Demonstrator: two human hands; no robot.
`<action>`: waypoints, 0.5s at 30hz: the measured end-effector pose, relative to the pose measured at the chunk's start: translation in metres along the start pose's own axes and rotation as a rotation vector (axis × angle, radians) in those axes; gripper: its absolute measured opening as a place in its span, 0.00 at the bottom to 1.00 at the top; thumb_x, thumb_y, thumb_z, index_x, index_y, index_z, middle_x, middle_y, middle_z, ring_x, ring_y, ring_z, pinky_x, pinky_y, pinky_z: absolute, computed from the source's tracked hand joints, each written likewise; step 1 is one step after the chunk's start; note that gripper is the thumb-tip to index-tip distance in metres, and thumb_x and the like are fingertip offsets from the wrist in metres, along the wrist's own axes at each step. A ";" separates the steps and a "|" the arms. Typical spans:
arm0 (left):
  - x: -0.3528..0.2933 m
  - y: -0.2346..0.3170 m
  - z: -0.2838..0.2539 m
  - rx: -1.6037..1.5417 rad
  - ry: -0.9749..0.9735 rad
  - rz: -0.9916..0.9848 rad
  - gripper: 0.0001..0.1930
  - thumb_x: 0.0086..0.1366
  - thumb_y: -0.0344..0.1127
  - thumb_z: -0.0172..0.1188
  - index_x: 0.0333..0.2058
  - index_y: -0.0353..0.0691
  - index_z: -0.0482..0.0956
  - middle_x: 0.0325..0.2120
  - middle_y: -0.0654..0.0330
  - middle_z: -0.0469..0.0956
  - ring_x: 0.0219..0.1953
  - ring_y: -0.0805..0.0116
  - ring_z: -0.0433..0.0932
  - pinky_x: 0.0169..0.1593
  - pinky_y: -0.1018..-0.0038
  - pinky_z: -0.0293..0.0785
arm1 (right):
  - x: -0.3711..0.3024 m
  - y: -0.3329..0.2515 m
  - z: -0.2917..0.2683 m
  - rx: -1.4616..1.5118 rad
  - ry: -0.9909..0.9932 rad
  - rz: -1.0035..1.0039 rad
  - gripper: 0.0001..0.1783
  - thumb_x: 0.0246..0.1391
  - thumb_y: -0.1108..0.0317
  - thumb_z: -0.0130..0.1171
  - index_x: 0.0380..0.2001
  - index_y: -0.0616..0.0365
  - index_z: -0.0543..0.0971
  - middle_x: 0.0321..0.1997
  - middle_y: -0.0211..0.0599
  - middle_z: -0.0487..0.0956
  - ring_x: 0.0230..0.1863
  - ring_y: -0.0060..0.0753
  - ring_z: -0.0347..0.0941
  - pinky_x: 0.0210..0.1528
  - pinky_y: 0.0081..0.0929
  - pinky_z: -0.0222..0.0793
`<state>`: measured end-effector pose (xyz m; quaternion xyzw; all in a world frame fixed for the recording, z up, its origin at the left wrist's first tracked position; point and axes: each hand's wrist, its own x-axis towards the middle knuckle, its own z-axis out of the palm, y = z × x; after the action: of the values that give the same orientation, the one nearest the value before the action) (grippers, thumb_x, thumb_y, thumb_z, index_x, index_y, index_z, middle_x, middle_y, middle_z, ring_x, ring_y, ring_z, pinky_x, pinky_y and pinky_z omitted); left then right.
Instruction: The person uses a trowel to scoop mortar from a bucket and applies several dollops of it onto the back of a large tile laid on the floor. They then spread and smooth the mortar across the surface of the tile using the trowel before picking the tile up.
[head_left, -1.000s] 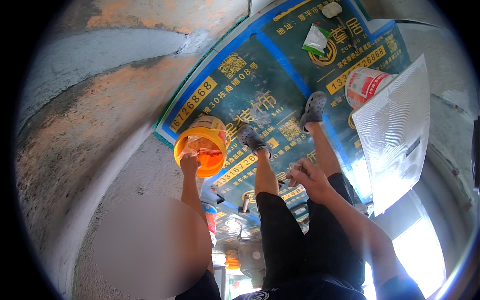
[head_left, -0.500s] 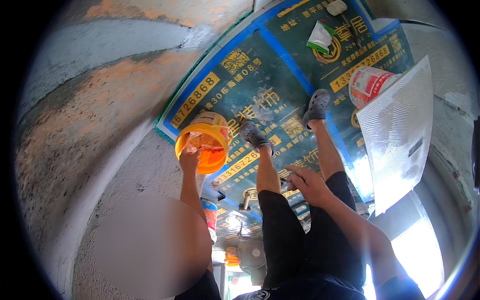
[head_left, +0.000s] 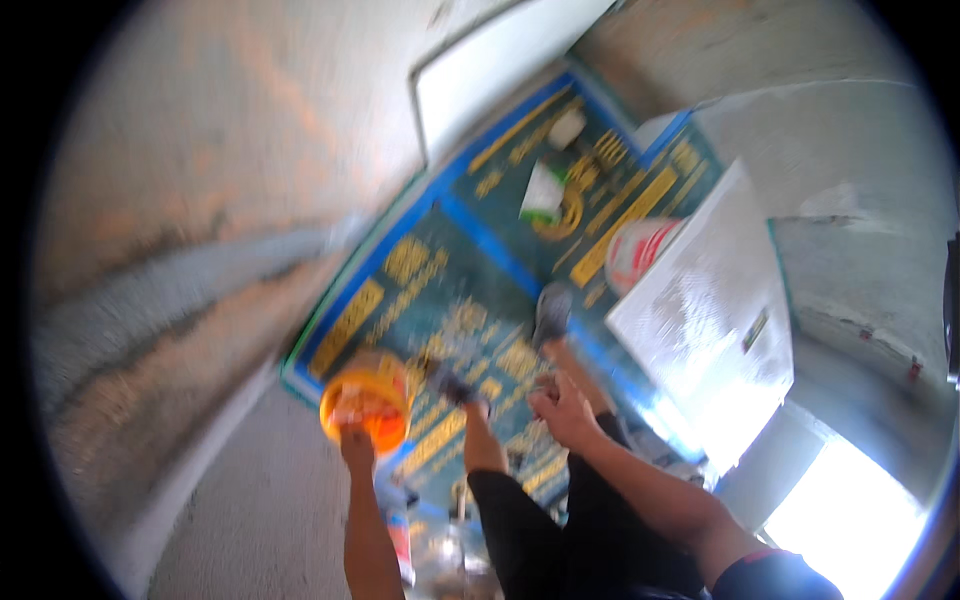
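Observation:
A yellow-orange bucket [head_left: 398,428] stands at the lower left by the wall, tilted toward me, with orange-red and pale filmy material inside. My left hand [head_left: 357,448] is closed at its near rim; the fingertips are hidden, so what they grip cannot be made out. Over my right leg, apart from the bucket, hangs my right hand [head_left: 562,412]. Its fingers are curled in, and blur hides whatever small thing may be between them. My feet in grey clogs [head_left: 551,314] are on the green printed floor sheet [head_left: 480,280].
A large pale tile-like panel [head_left: 700,320] leans at the right, against a white-and-red bucket [head_left: 632,255]. Beyond lie a white-and-green packet [head_left: 542,192] and a white-headed mallet [head_left: 566,129]. A white board [head_left: 480,85] stands by the left wall. Another bucket [head_left: 402,545] is low at left.
My view has swung, so the scene sits lower and further left, and is blurred. The white board has come into sight. My right hand's fingers are more curled; my left stays at the bucket.

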<state>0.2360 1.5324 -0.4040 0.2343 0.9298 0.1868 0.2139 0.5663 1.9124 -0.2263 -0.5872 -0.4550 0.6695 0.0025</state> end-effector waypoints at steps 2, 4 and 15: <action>-0.070 0.144 0.112 -0.113 -0.318 -0.150 0.15 0.59 0.39 0.51 0.20 0.34 0.77 0.16 0.49 0.76 0.21 0.55 0.78 0.29 0.61 0.73 | 0.021 0.006 -0.100 -0.026 0.262 0.032 0.20 0.57 0.67 0.53 0.53 0.58 0.71 0.27 0.34 0.77 0.28 0.23 0.74 0.31 0.26 0.69; -0.069 0.079 0.047 -0.231 -0.348 -0.372 0.14 0.59 0.36 0.52 0.20 0.33 0.79 0.13 0.55 0.75 0.17 0.63 0.77 0.25 0.67 0.75 | 0.050 -0.063 -0.073 0.231 0.142 -0.090 0.21 0.56 0.66 0.56 0.52 0.62 0.71 0.26 0.32 0.76 0.25 0.20 0.70 0.29 0.23 0.67; -0.138 0.296 0.097 -0.744 -0.468 -0.533 0.15 0.56 0.27 0.58 0.42 0.25 0.78 0.26 0.54 0.79 0.22 0.71 0.78 0.26 0.76 0.77 | 0.132 -0.322 -0.124 0.290 0.117 -0.472 0.10 0.58 0.71 0.57 0.40 0.66 0.74 0.27 0.34 0.76 0.25 0.21 0.71 0.28 0.20 0.69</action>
<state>0.4982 1.7282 -0.3103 -0.0670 0.7551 0.3864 0.5253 0.4522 2.2473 -0.1194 -0.4962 -0.4777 0.6735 0.2683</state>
